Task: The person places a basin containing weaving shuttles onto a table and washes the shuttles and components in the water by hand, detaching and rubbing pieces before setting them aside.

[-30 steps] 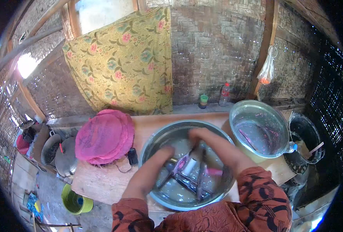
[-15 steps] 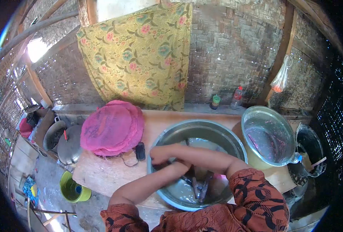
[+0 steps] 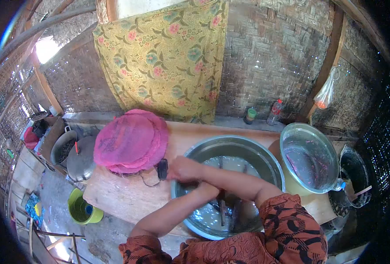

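My right hand (image 3: 185,170) reaches across over the left rim of a large metal basin (image 3: 279,165), close beside a small black device (image 3: 162,169) with a cord on the table. Its fingers are blurred, and whether they hold anything does not show. My left hand (image 3: 209,191) lies under the right forearm, inside the basin, with its fingers hidden. Cloudy, wet liquid (image 3: 208,220) fills the bottom of the basin. Dark stick-like pieces (image 3: 222,211) rest in it, below my left hand.
A pink round stack (image 3: 131,141) lies on the wooden table (image 3: 124,200). To the right stands a second basin (image 3: 311,158) with pink bits inside, beside a dark bucket (image 3: 355,176). A bottle (image 3: 275,113) and a green-topped jar (image 3: 250,115) stand behind. A green bucket (image 3: 85,207) is on the floor.
My right hand has lifted from inside the basin's left side to over its rim, near the black device. My left hand stays crossed beneath. The whole view has shifted slightly.
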A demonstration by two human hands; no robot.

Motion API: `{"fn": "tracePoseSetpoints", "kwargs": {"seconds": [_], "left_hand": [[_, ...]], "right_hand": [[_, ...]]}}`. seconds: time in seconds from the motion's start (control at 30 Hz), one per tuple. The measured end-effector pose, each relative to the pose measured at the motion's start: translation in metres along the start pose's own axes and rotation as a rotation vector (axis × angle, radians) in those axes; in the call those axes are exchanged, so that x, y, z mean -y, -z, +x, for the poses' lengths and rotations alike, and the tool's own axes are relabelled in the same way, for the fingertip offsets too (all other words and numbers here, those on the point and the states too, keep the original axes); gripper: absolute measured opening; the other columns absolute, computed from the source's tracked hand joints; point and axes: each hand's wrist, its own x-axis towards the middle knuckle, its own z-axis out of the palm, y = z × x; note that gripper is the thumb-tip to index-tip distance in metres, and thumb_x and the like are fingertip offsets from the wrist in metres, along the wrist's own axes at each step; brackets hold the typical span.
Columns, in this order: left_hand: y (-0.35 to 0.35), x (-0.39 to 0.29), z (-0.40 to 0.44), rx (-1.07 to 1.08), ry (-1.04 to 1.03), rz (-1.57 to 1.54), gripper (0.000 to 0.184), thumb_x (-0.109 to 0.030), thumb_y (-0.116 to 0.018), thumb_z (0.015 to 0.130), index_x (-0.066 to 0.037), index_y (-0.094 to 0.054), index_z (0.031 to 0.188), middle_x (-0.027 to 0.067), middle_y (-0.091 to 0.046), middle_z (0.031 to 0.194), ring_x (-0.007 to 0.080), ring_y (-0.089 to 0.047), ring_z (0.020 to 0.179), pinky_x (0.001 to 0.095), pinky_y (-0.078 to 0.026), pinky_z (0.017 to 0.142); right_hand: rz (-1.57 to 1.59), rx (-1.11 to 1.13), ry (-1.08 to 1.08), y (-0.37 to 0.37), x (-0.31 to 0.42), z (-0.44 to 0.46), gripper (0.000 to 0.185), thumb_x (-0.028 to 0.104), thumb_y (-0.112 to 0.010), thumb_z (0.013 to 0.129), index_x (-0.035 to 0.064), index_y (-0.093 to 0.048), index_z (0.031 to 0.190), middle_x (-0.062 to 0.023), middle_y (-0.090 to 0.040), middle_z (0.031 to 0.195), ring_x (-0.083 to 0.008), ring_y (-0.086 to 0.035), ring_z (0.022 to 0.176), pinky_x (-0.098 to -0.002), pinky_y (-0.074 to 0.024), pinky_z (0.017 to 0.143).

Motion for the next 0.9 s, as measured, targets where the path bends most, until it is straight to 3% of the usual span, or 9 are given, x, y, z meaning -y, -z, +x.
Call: {"fn": "tracePoseSetpoints", "kwargs": {"seconds": [0.13, 0.3, 0.37, 0.5, 0.57, 0.63, 0.73, 0.83, 0.9], "left_hand": [[0.043, -0.013, -0.005, 0.187, 0.094, 0.079, 0.039, -0.022, -0.048, 0.082, -0.008, -0.047, 0.119, 0.0170, -0.056, 0.100, 0.0343, -0.055, 0.095, 0.0462, -0.044, 0.079], [0.050, -0.010, -0.013, 0.264, 0.147, 0.064, 0.045, -0.027, -0.055, 0.081, -0.012, -0.046, 0.121, 0.0165, -0.055, 0.102, 0.0354, -0.055, 0.094, 0.0453, -0.045, 0.081], [0.050, -0.006, -0.014, 0.242, 0.109, 0.108, 0.041, -0.026, -0.057, 0.079, -0.010, -0.049, 0.116, 0.0160, -0.055, 0.103, 0.0348, -0.055, 0.096, 0.0457, -0.045, 0.082], [0.051, -0.003, -0.013, 0.263, 0.139, 0.077, 0.029, -0.022, -0.056, 0.075, -0.006, -0.056, 0.100, 0.0149, -0.056, 0.099, 0.0322, -0.055, 0.095, 0.0448, -0.044, 0.079], [0.061, -0.008, -0.013, 0.280, 0.126, 0.073, 0.030, -0.022, -0.056, 0.075, -0.006, -0.056, 0.100, 0.0150, -0.056, 0.099, 0.0324, -0.055, 0.095, 0.0447, -0.044, 0.079], [0.071, -0.015, -0.011, 0.296, 0.117, 0.070, 0.031, -0.023, -0.057, 0.075, -0.006, -0.056, 0.101, 0.0151, -0.056, 0.099, 0.0325, -0.055, 0.095, 0.0445, -0.044, 0.080], [0.081, -0.025, -0.006, 0.321, 0.121, -0.014, 0.034, -0.023, -0.059, 0.074, -0.007, -0.056, 0.104, 0.0157, -0.056, 0.100, 0.0328, -0.055, 0.097, 0.0452, -0.044, 0.081], [0.078, -0.014, 0.000, 0.319, 0.108, -0.024, 0.030, -0.021, -0.054, 0.077, -0.006, -0.056, 0.103, 0.0163, -0.056, 0.102, 0.0330, -0.054, 0.099, 0.0451, -0.044, 0.083], [0.071, -0.005, 0.003, 0.347, 0.114, -0.014, 0.027, -0.020, -0.047, 0.081, -0.006, -0.057, 0.101, 0.0170, -0.056, 0.102, 0.0332, -0.054, 0.099, 0.0452, -0.044, 0.083]], "right_hand": [[-0.252, 0.027, -0.208, 0.034, -0.094, -0.053, 0.029, 0.032, -0.049, 0.083, 0.0045, -0.055, 0.076, -0.0152, -0.057, 0.076, -0.0342, -0.055, 0.074, -0.0445, -0.0433, 0.067], [-0.585, 0.023, -0.579, 0.104, -0.102, -0.151, 0.027, 0.031, -0.049, 0.086, 0.0040, -0.052, 0.087, -0.0170, -0.059, 0.079, -0.0336, -0.059, 0.082, -0.0446, -0.0474, 0.069], [-0.605, 0.145, -0.945, 0.134, -0.065, -0.176, 0.030, 0.030, -0.046, 0.088, 0.0023, -0.048, 0.098, -0.0192, -0.058, 0.087, -0.0360, -0.059, 0.081, -0.0463, -0.0476, 0.067], [-0.592, -0.040, -1.315, 0.149, 0.009, -0.257, 0.027, 0.020, -0.040, 0.089, 0.0009, -0.040, 0.108, -0.0235, -0.054, 0.098, -0.0401, -0.058, 0.084, -0.0476, -0.0474, 0.069], [-0.464, 0.041, -1.533, 0.144, 0.058, -0.288, 0.033, 0.017, -0.039, 0.088, 0.0014, -0.035, 0.117, -0.0269, -0.053, 0.102, -0.0418, -0.057, 0.088, -0.0487, -0.0465, 0.072], [-0.058, -0.228, -1.842, 0.130, 0.105, -0.298, 0.041, 0.017, -0.038, 0.088, 0.0015, -0.028, 0.125, -0.0298, -0.050, 0.110, -0.0450, -0.055, 0.091, -0.0499, -0.0449, 0.077], [-0.276, -0.379, -1.500, 0.102, 0.156, -0.302, 0.047, 0.021, -0.037, 0.089, 0.0016, -0.022, 0.129, -0.0312, -0.048, 0.114, -0.0454, -0.054, 0.093, -0.0505, -0.0426, 0.082], [-0.220, -0.204, -1.776, 0.131, 0.125, -0.282, 0.041, 0.022, -0.034, 0.091, 0.0009, -0.030, 0.126, -0.0318, -0.049, 0.112, -0.0430, -0.054, 0.095, -0.0499, -0.0414, 0.083], [-0.400, -0.129, -1.610, 0.136, 0.056, -0.291, 0.035, 0.022, -0.032, 0.092, 0.0000, -0.040, 0.118, -0.0310, -0.051, 0.110, -0.0413, -0.055, 0.096, -0.0492, -0.0416, 0.083]]}}
